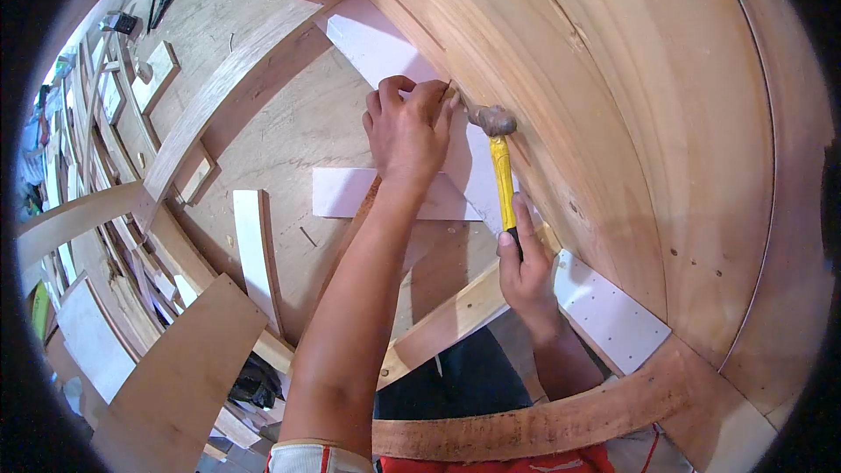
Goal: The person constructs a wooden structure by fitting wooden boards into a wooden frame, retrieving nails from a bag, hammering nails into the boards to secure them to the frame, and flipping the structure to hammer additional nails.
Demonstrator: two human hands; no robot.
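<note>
My right hand (527,270) is wrapped round the yellow and black handle of a hammer (502,171). The hammer's dull metal head lies close to the curved wooden wall, just right of my left fingertips. My left hand (405,127) is closed in a pinch against that wall (526,52), on what looks like a thin dark nail (448,88), mostly hidden by the fingers. Beneath the left hand is a white-faced board (381,39) running along the foot of the wall. A shorter white strip (346,192) passes under the left wrist.
A curved wooden rib (236,79) arches on the left, and a curved beam (534,427) crosses near my body. A white plate with several dark dots (609,311) is at the right. A narrow white-faced block (254,245) and a loose nail (307,236) lie on the plywood.
</note>
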